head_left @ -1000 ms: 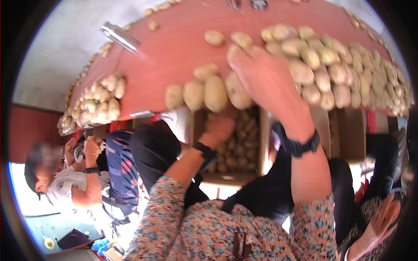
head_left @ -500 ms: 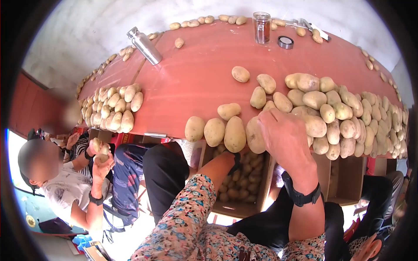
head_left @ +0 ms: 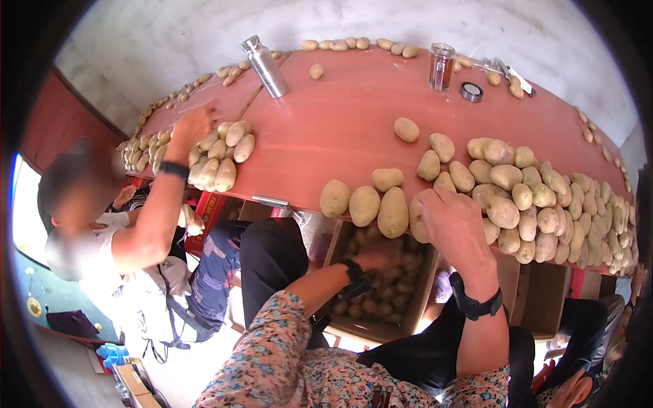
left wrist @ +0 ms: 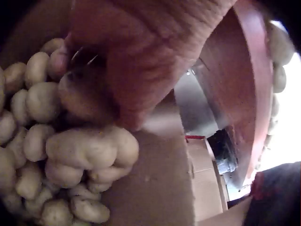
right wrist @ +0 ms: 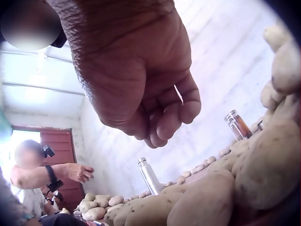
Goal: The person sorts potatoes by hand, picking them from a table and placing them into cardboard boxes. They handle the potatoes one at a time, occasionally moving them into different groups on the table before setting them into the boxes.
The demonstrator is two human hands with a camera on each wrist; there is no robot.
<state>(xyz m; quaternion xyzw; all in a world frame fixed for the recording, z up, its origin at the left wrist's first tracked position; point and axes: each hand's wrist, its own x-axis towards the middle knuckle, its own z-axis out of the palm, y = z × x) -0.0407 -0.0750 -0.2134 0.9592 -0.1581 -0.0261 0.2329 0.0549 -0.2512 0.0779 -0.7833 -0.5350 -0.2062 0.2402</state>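
My left hand (head_left: 378, 258) reaches down into a cardboard box (head_left: 423, 294) of potatoes below the table edge. In the left wrist view its thumb and fingers are around a potato (left wrist: 87, 96), low over the other potatoes (left wrist: 89, 148); part of it is hidden by the hand. At the table's front edge, my right hand (head_left: 457, 228) is over the end of a short row of potatoes (head_left: 393, 212), overlapping the nearest potato (head_left: 417, 221). The right wrist view shows its fingers (right wrist: 167, 127) loosely curled above the potatoes, holding nothing.
A large potato pile (head_left: 537, 197) covers the table's right side. Farther back stand a steel bottle (head_left: 266, 68), a glass jar (head_left: 441, 66) and a tape roll (head_left: 471, 92). At left, another person's arm (head_left: 160, 211) stretches over a second pile (head_left: 221, 160). Another box (head_left: 537, 299) stands right.
My right hand went from a potato farther back to the row's end, then stayed there. My left hand remains in the box. The person at left has raised an arm over their pile.
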